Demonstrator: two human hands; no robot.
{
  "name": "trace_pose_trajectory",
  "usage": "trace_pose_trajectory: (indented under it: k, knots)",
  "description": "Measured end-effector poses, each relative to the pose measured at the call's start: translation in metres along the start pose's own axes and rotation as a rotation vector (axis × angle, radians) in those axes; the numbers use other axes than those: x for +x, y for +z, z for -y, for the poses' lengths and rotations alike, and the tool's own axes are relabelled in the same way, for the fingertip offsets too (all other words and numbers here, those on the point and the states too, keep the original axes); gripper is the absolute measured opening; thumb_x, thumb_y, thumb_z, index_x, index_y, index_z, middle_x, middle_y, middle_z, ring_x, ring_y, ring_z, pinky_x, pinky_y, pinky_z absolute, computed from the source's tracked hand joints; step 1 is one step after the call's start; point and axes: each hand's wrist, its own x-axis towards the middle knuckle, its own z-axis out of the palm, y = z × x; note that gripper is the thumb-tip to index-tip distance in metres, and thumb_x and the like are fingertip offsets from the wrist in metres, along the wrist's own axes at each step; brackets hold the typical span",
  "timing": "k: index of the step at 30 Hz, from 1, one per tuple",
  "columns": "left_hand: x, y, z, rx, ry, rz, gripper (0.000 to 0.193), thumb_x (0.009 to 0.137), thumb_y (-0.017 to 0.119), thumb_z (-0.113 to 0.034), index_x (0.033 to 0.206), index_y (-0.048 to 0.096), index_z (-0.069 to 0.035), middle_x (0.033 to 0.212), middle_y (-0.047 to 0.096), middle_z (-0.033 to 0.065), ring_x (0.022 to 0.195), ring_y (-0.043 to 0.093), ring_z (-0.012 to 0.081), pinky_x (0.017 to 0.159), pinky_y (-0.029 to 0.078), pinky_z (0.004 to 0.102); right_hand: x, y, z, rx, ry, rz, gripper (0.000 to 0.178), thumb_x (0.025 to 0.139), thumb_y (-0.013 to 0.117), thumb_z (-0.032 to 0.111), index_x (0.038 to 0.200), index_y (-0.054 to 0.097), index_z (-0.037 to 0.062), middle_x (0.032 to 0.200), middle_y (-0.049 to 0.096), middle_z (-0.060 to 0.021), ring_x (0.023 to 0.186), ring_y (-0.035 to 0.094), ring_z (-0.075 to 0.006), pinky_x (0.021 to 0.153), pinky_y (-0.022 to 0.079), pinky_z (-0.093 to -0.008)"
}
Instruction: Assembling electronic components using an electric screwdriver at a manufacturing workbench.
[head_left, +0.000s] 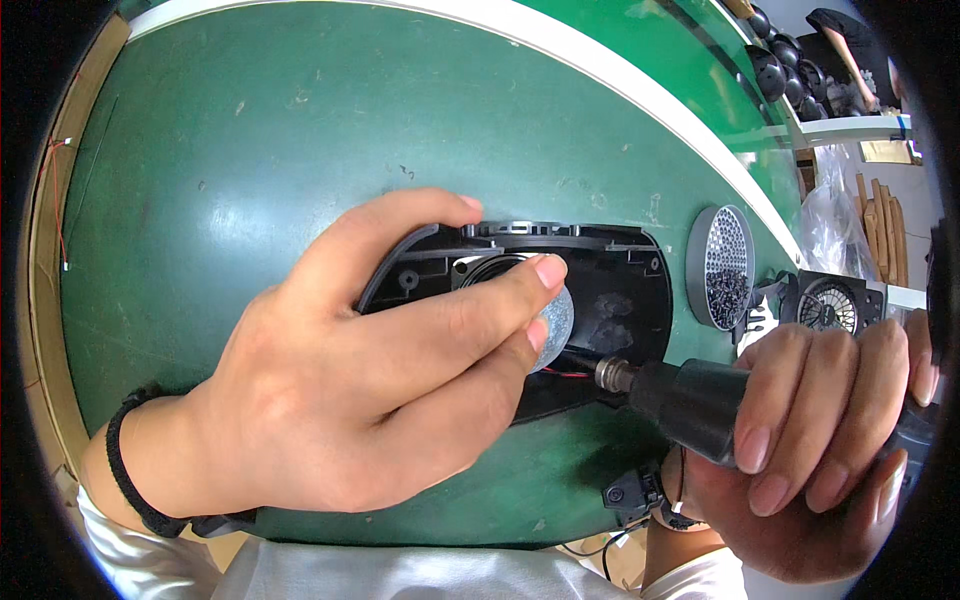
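On the green table lies a black plastic housing [625, 290], its hollow inside facing up. My left hand [370, 370] closes over its left part, one finger at the far rim and two fingertips pressed on a round silvery part [557, 330]. That part sits in a black frame and looks like a small speaker; my fingers partly cover it. Thin red and dark wires [565, 373] run beside it. My right hand [825, 430] grips a black electric screwdriver [690, 400], pointing left. Its metal nose [613, 375] is over the housing's near right area; the bit's tip cannot be made out.
A round grey dish [705, 265] with small dark screws stands right of the housing. Beyond it sits a black part with a round grille [830, 308]. A white strip [640, 75] crosses the table. Black round parts [790, 65] and another person's arm [855, 65] show at far right.
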Motion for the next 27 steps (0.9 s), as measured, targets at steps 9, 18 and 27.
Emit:
trace_pose_trajectory:
  k: [9, 18, 27]
  knots:
    - [0.004, 0.0, -0.009, -0.029, -0.054, -0.023, 0.043, 0.061, 0.077, -0.017, 0.097, 0.07, 0.005, 0.116, 0.07, 0.0204, 0.099, 0.068, 0.0267, 0.094, 0.055, 0.0545, 0.0, -0.003, 0.002, -0.074, -0.01, 0.102, 0.031, 0.094, 0.061, 0.011, 0.109, 0.034, 0.0093, 0.067, 0.05, 0.0012, 0.052, 0.052, -0.0111, 0.06, 0.049, -0.027]
    - [0.003, -0.002, -0.015, -0.054, -0.162, 0.016, 0.043, 0.058, 0.079, -0.013, 0.096, 0.071, 0.005, 0.117, 0.07, 0.0185, 0.098, 0.069, 0.027, 0.096, 0.054, 0.0537, 0.005, 0.009, -0.017, -0.001, -0.074, 0.137, 0.032, 0.093, 0.061, 0.011, 0.108, 0.033, 0.01, 0.066, 0.05, -0.0006, 0.049, 0.051, -0.0133, 0.055, 0.05, -0.0297]
    - [0.011, -0.011, -0.013, -0.092, -0.102, 0.048, 0.043, 0.061, 0.082, -0.009, 0.101, 0.071, 0.004, 0.119, 0.07, 0.018, 0.103, 0.07, 0.0261, 0.103, 0.049, 0.057, 0.005, 0.005, -0.013, 0.068, -0.179, 0.078, 0.033, 0.09, 0.059, 0.013, 0.113, 0.036, 0.0076, 0.07, 0.048, -0.0014, 0.052, 0.05, -0.0134, 0.058, 0.047, -0.0318]
